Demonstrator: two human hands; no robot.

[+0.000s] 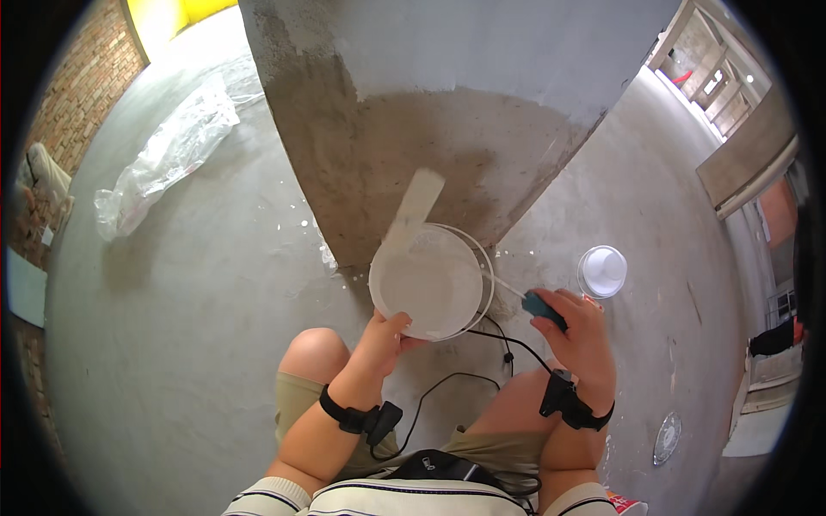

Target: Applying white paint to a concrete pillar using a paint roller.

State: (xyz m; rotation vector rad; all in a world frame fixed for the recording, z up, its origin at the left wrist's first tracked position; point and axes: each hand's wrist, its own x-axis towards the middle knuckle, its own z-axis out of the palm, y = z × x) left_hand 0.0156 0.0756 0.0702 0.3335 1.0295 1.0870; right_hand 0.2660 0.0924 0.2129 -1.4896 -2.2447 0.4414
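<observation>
My left hand (pixel 389 342) grips the near rim of a round white bucket (pixel 375 297), thumb over the edge. The bucket is in front of my knees, at the foot of a grey and brown pillar, and pale liquid shows inside. My right hand (pixel 575 331) is closed around the dark teal handle (pixel 544 308) of what looks like a paint roller. A thin white rod runs from the handle toward the bucket. A pale, blurred roller head (pixel 419 202) reaches over the bucket's far rim, against or close to the pillar; whether it touches I cannot tell.
The pillar (pixel 413 129) rises directly ahead, its lower part darker brown. To the right are a small white tub (pixel 604 271) and a round clear lid (pixel 668 439). Crumpled plastic sheeting (pixel 168 159) lies far left. A black cable (pixel 430 391) loops between my wrist straps.
</observation>
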